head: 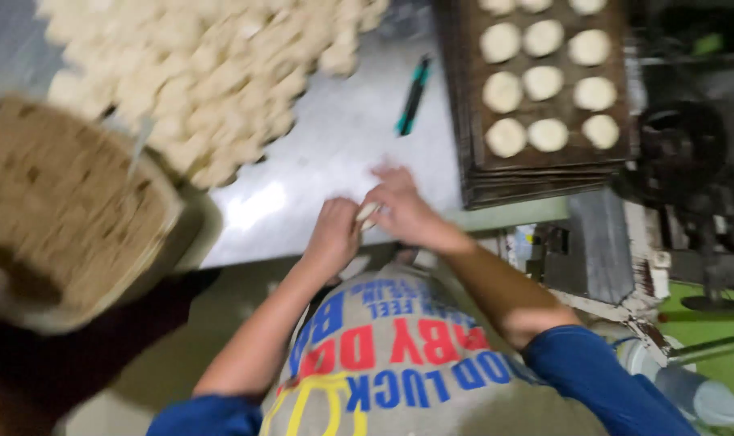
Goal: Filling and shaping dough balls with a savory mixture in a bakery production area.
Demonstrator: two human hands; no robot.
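My left hand and my right hand meet at the near edge of the steel table. Both are closed around one small pale piece of dough, which shows between the fingers. A large heap of pale dough pieces lies on the table at the far left, well apart from my hands. To the right stands a stack of dark baking trays; round dough discs lie in rows on the top one.
A teal and black pen-like tool lies on the table between the heap and the trays. A big tan container fills the near left. Dark machinery stands right of the trays, over a green floor.
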